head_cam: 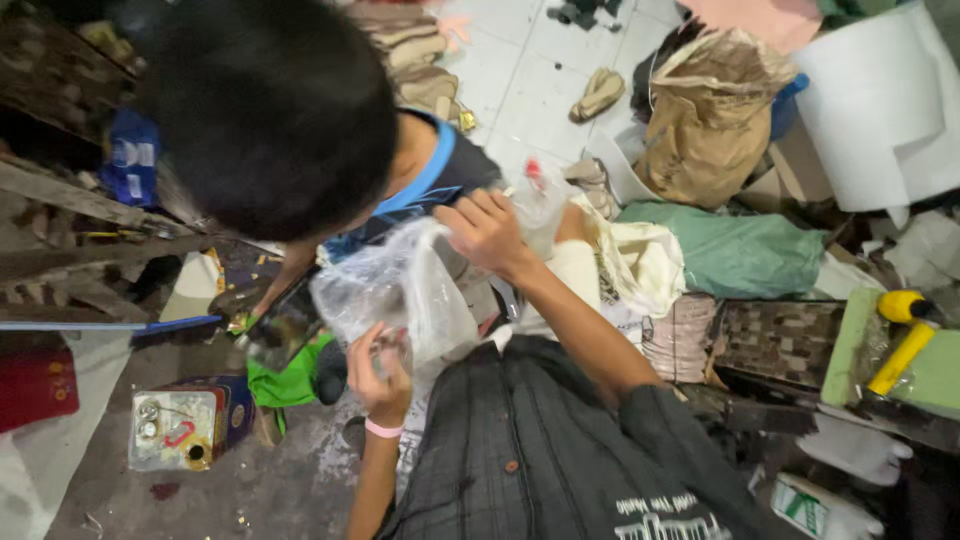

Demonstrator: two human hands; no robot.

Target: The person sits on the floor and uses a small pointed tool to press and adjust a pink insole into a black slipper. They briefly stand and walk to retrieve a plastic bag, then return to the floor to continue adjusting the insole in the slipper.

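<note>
White floor tiles give way to stained grey concrete in a cluttered workroom, and everything is placed here against the clear plastic bag held at the middle. The bag is thin, crinkled and glossy, and its contents cannot be made out. Its upper edge is pinched by the right hand, fingers closed on the film; its lower part is gripped by the left hand, closed around the plastic, a pink band worn at the wrist. The two hands are held apart, one above the other. Just behind the bag a second person's dark-haired head is bent over it. Below and left of the bag a square metal tin with a pale, worn label stands on the concrete. Far right of the bag a yellow-handled mallet lies on a green board, and a crumpled brown paper sack sits above right.
</note>
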